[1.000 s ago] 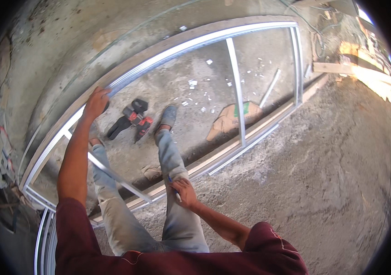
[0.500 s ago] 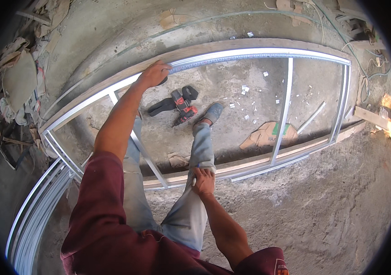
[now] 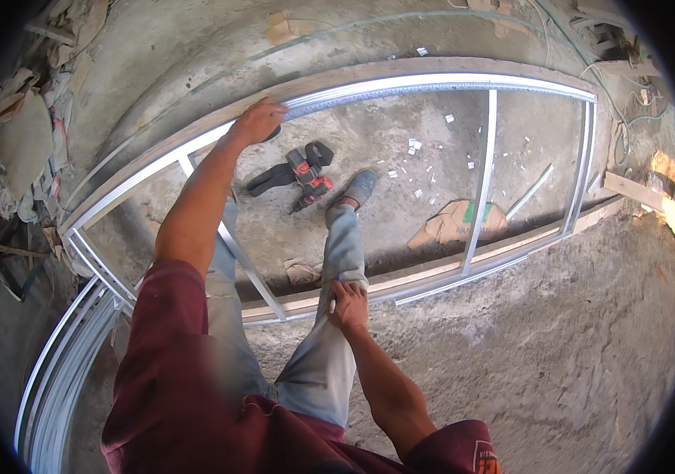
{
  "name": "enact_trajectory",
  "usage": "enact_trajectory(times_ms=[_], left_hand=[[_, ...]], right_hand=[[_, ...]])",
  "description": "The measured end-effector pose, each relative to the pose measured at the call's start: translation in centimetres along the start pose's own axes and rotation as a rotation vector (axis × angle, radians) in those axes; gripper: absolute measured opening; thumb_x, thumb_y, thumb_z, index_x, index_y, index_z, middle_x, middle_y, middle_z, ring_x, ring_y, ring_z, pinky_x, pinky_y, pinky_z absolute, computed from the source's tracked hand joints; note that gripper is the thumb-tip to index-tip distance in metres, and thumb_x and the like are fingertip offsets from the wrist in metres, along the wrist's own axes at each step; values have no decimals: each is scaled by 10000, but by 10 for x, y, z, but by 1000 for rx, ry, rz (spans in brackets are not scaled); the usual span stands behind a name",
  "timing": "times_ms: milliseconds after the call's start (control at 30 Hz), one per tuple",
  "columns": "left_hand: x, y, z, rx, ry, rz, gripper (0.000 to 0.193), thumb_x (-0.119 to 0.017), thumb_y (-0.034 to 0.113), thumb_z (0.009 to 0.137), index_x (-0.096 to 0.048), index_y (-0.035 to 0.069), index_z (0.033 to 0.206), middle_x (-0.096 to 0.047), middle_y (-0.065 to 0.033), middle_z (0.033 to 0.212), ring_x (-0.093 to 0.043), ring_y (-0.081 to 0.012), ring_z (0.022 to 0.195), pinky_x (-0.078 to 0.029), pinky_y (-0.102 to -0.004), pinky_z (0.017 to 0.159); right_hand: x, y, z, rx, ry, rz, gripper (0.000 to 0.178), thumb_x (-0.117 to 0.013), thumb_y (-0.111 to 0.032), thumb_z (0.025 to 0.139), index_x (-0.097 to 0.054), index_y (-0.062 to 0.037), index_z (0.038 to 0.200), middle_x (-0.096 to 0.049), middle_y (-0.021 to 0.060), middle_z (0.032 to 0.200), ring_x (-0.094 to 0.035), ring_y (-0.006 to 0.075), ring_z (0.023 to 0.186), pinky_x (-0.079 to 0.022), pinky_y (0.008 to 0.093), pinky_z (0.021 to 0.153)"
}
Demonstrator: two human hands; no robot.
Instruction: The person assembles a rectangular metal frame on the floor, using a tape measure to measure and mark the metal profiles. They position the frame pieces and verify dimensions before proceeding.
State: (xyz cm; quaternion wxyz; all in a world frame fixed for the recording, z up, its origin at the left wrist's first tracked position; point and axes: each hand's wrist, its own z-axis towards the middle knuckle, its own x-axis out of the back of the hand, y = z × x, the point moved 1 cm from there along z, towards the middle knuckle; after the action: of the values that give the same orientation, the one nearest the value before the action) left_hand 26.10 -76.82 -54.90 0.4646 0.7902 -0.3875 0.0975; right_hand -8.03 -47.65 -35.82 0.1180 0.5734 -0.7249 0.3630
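Observation:
My left hand (image 3: 258, 121) is closed at the far rail of a silvery metal frame (image 3: 489, 158). From it a tape measure's marked blade (image 3: 345, 100) runs right along that rail; a dark bit of what seems its case shows under the fingers. On my right knee lies my right hand (image 3: 349, 305), its fingers curled round a slim pen with a white body and blue end, mostly hidden. Inside the frame, beyond my feet, a red and black cordless drill (image 3: 307, 180) rests on the floor with a black strap (image 3: 273, 179).
Wooden beams (image 3: 539, 68) lie under the frame's long sides. Small metal offcuts (image 3: 414, 147), a torn cardboard piece (image 3: 450, 226) and a loose metal strip (image 3: 529, 192) are on the concrete. A bundle of metal profiles (image 3: 69, 395) is at left, debris (image 3: 25, 142) beyond it.
The whole view has shifted slightly, so the frame appears a little higher and further left. Both hands keep their places on the rail and the knee.

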Motion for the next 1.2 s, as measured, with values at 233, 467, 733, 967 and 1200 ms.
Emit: enact_trajectory(times_ms=[233, 467, 733, 967, 1200], left_hand=[[0, -4, 2, -30, 20, 10, 307, -516, 234, 958, -704, 123, 1173, -602, -147, 1236, -562, -335, 1198, -429, -391, 1049], [-5, -4, 2, -65, 40, 3, 316, -513, 205, 952, -697, 106, 1189, -606, -163, 1211, -567, -341, 1182, -431, -391, 1036], [4, 7, 1, -36, -41, 33, 348, -504, 146, 939, -661, 71, 1241, -611, -167, 1170, -576, -330, 1159, -419, -371, 1039], [3, 4, -3, -119, 40, 107, 358, -479, 112, 937, -656, 61, 1243, -605, -168, 1110, -586, -336, 1084, -430, -377, 989], [3, 3, 1, -96, -4, 15, 339, -480, 92, 927, -665, 45, 1208, -594, -170, 1073, -587, -329, 1046, -431, -359, 974]], right_hand=[[-6, 7, -1, 1, -14, 25, 327, -664, -175, 747, -646, -139, 1072, -665, 62, 995, -584, 286, 1010, -422, 441, 891], [11, 21, 23, -171, 47, 310, 276, -608, -312, 944, -707, -100, 1090, -721, 112, 1009, -658, 294, 976, -482, 430, 852], [181, 96, 271, -31, 471, 1095, 451, -636, -326, 990, -627, 92, 1160, -711, 178, 948, -699, 203, 879, -554, 308, 806], [265, 93, 390, 95, 351, 774, 276, -737, -110, 870, -703, -4, 1122, -720, 65, 985, -642, 139, 893, -491, 263, 814], [256, 103, 434, 190, 271, 664, 175, -721, -104, 866, -726, -15, 1016, -710, 39, 952, -628, 127, 873, -495, 275, 791]])
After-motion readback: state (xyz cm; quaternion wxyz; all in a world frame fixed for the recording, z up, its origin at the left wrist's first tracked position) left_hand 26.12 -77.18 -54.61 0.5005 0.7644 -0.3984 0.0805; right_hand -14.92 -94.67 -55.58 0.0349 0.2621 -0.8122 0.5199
